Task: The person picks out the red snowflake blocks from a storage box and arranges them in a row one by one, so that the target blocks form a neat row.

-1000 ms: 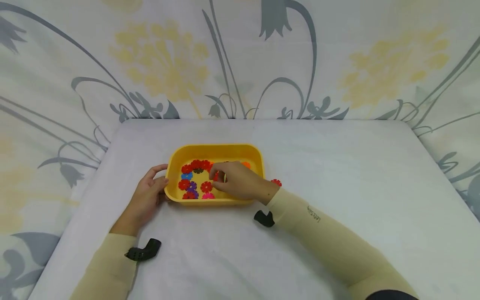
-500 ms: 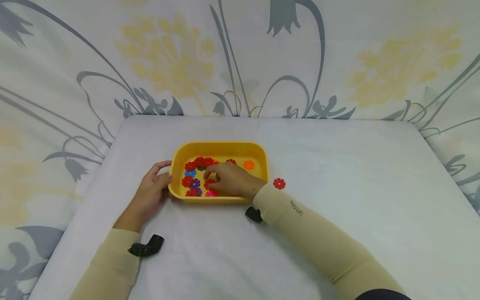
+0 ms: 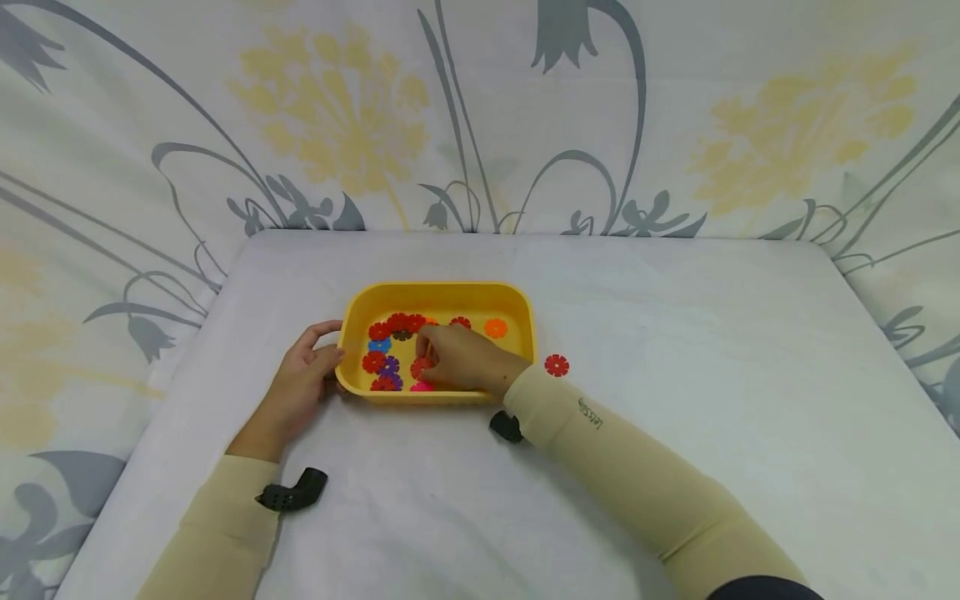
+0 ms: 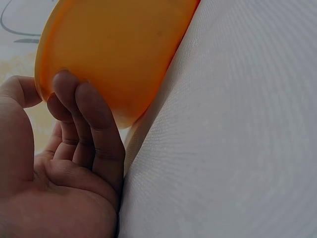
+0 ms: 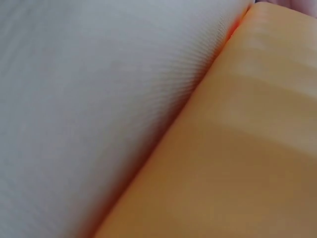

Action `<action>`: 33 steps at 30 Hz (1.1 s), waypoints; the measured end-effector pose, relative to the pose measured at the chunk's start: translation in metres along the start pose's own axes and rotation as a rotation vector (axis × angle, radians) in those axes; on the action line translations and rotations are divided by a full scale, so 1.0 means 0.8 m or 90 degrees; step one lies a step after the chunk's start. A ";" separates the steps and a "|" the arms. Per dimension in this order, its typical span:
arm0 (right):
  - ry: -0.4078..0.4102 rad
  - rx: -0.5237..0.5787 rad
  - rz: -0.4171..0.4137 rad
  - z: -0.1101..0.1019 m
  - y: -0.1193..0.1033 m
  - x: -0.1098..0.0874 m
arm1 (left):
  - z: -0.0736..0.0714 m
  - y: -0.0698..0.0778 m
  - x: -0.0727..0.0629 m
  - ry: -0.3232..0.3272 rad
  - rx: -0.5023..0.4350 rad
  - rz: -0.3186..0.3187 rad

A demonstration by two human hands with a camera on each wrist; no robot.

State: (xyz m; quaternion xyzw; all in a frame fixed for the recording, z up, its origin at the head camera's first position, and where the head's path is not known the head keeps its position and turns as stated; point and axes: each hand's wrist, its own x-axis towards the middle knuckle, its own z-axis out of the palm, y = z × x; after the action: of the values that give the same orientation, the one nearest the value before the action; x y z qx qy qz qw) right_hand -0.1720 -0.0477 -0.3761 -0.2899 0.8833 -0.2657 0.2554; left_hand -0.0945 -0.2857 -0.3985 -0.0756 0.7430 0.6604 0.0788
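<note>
Flower-shaped plastic pieces lie in a yellow tray [image 3: 438,293], which sits left of centre on a white cloth-covered surface [image 3: 712,400]. Behind and to both sides hangs a pale sheet [image 3: 480,108] printed with grey stems and yellow blooms, closing off the room beyond. The surface fills the lower part of the head view, its far edge meeting the sheet.

The tray is rectangular with rounded corners. The left hand [image 3: 296,387] rests against its left end, thumb on the rim and fingers curled lightly against the outer wall; the left wrist view shows the fingertips [image 4: 86,106] touching the orange-yellow wall [image 4: 124,44] where it meets the cloth. The right hand [image 3: 465,360] reaches into the tray from the near side, fingers bent down over a red piece [image 3: 420,367]; whether it pinches that piece I cannot tell. The right wrist view shows only blurred tray wall [image 5: 237,148] and cloth.

Inside the tray are red pieces [image 3: 397,323] along the far left, a blue piece [image 3: 378,345], a purple piece [image 3: 389,364], a pink piece [image 3: 422,387] and an orange piece [image 3: 495,327]. One red piece [image 3: 556,365] lies on the surface just right of the tray.
</note>
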 end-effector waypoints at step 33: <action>0.322 0.128 -0.048 -0.108 0.103 -0.148 | -0.001 -0.001 0.000 -0.007 -0.001 0.006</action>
State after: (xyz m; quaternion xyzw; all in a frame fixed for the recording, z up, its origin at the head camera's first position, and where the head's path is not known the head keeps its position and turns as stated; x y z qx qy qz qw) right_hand -0.1726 0.1136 -0.3289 -0.2197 0.8768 -0.4254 0.0439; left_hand -0.0940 -0.2865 -0.3991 -0.0685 0.7423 0.6618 0.0794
